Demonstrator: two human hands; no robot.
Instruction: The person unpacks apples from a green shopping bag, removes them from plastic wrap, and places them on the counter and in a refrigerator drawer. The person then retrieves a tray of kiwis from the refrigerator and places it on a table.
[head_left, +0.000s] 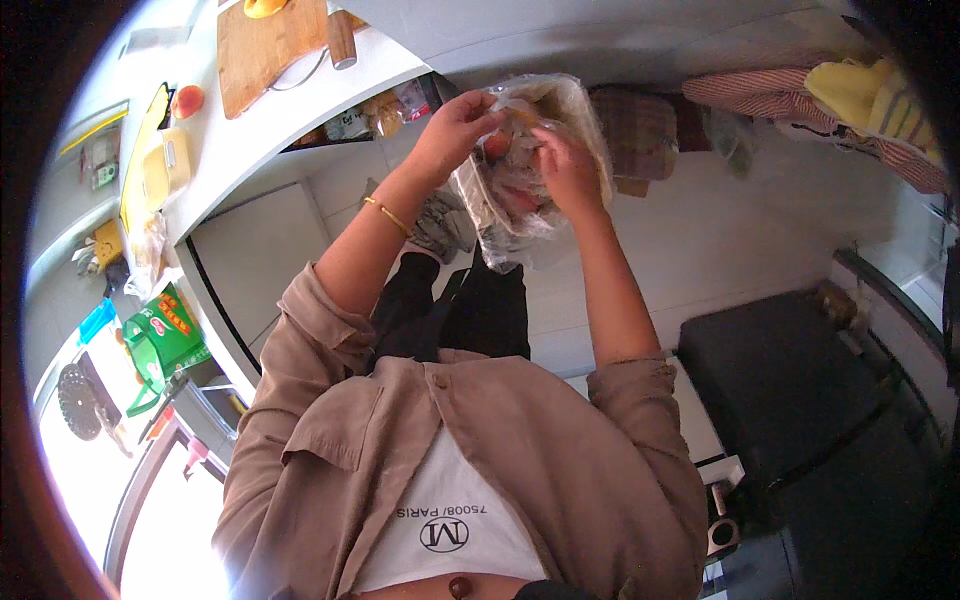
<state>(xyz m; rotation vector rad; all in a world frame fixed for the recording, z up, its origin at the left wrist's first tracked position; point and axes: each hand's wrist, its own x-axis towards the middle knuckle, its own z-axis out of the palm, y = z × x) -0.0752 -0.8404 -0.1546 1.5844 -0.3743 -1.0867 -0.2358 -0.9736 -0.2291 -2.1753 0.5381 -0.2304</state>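
Observation:
Both hands are over a bin lined with a clear plastic bag (589, 112), in the upper middle of the head view. My left hand (461, 131) has its thumb and fingers pinched at some thin clear plastic. Just across from it, my right hand (564, 165) has its fingertips at the same crumpled plastic; what they grip is hard to tell. Reddish, rounded pieces (496, 144) show inside the bin between the hands. A wooden cutting board (262, 56) lies on the white counter at upper left, with a wood-handled knife (341, 37) at its edge.
The counter also bears a peach-like fruit (187, 102), a cream container (168, 169) and a green bag (169, 334). Below its edge, an open compartment holds packaged items (382, 112). A woven basket (637, 135) is beside the bin, striped cloth (757, 94) at upper right, a dark box-shaped object (780, 382) at lower right.

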